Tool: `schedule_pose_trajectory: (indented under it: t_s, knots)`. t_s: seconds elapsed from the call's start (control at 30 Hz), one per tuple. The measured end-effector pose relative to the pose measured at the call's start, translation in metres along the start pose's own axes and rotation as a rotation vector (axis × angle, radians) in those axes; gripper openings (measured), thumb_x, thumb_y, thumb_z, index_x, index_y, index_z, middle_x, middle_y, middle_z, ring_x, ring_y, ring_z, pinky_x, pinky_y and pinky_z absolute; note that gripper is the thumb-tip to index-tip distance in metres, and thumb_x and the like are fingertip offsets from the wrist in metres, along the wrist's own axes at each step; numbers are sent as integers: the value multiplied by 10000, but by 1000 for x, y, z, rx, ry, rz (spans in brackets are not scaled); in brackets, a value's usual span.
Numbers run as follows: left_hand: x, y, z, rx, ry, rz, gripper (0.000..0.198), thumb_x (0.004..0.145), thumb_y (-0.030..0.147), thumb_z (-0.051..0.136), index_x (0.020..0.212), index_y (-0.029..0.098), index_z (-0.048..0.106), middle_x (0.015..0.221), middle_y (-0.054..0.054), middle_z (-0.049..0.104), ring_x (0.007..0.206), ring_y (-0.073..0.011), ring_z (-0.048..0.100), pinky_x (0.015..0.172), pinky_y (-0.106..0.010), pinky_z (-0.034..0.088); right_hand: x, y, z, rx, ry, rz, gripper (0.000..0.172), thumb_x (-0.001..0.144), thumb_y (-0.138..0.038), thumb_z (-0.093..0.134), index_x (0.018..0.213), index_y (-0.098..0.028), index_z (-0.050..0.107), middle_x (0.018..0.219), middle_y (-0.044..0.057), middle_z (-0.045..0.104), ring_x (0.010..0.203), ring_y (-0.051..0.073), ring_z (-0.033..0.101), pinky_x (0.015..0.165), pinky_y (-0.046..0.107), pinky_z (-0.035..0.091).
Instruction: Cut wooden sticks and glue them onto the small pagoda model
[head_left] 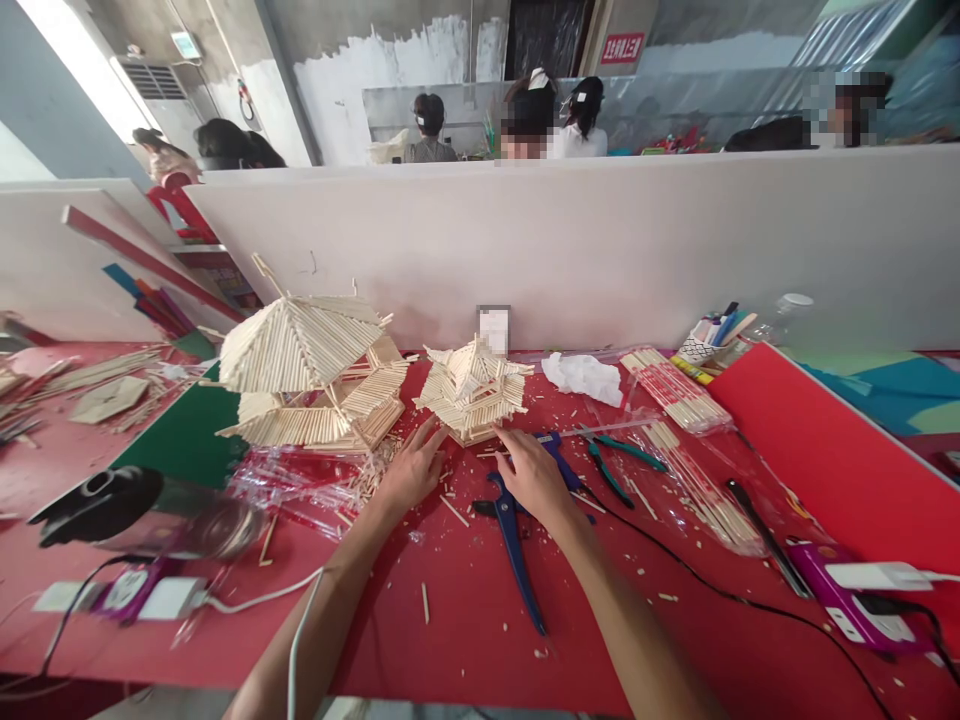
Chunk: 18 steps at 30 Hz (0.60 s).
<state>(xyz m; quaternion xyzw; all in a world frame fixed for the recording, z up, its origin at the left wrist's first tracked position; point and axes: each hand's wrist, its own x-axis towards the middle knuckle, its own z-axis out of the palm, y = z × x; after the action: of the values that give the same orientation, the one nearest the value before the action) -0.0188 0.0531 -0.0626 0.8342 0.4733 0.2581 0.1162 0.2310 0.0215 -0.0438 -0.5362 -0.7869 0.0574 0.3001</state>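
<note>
A small pavilion model (474, 392) built from thin wooden sticks stands on the red table. At its lower left edge lies my left hand (411, 466), fingers stretched forward and apart. My right hand (531, 474) reaches to the lower right edge, its fingers also extended. Whether the fingertips touch the model's base, I cannot tell. Under and beside the right hand lie a blue-handled cutter (519, 560) and a blue glue gun (553, 452), both partly covered by that hand. A larger stick pavilion (304, 345) with a pointed roof stands to the left.
Green-handled pliers (611, 468) and bagged stick bundles (701, 485) lie right, near a crumpled white tissue (583, 378). On the left are a bottle (161, 512), plastic wrap (296, 488) and a power strip (124, 592). A white partition (600, 240) stands behind; people sit beyond.
</note>
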Motion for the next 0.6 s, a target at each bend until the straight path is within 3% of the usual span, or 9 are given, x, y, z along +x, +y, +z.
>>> schedule_pose_trajectory:
  t_s: [0.17, 0.3, 0.37, 0.43, 0.5, 0.6]
  knots:
    - [0, 0, 1, 33, -12, -6, 504, 998, 189, 488, 1500, 216, 500, 1580, -154, 460, 1443, -342, 490, 1158, -525, 486, 0, -4, -5, 82, 37, 10, 322, 986, -144, 511, 1263, -193, 668, 1073, 117, 763, 996, 268, 715, 908, 387, 565]
    - [0, 4, -2, 73, -20, 6, 513, 1014, 192, 466, 1527, 202, 459, 1577, -167, 464, 1452, -332, 485, 1150, -518, 499, -2, -24, -25, 274, -35, -80, 211, 1019, -187, 516, 1061, -204, 723, 988, 81, 786, 871, 213, 728, 827, 328, 553]
    - [-1, 5, -3, 89, -25, 3, 516, 1018, 203, 471, 1533, 196, 453, 1589, -166, 451, 1448, -332, 493, 1146, -503, 508, -5, -44, -43, 471, -92, -168, 211, 1030, -211, 526, 1124, -219, 714, 999, 62, 780, 880, 185, 720, 811, 303, 550]
    - [-1, 5, -4, 101, -28, -5, 517, 1019, 214, 480, 1534, 200, 455, 1605, -160, 436, 1432, -334, 514, 1129, -494, 525, -9, -70, -64, 716, -148, -288, 261, 1050, -233, 517, 1260, -248, 670, 884, 10, 761, 792, 148, 701, 775, 281, 556]
    - [-1, 4, -3, 112, -28, -4, 516, 1020, 212, 478, 1536, 206, 455, 1618, -155, 422, 1421, -330, 528, 1119, -490, 533, -16, -95, -87, 914, -113, -439, 358, 1066, -254, 487, 1413, -276, 570, 828, -16, 737, 698, 130, 666, 690, 260, 551]
    - [-1, 1, -1, 122, -24, 8, 515, 1019, 204, 481, 1534, 198, 457, 1626, -160, 410, 1421, -322, 530, 1121, -474, 528, -28, -122, -122, 970, -81, -669, 476, 1089, -246, 391, 1560, -316, 402, 857, -5, 715, 706, 121, 668, 664, 235, 554]
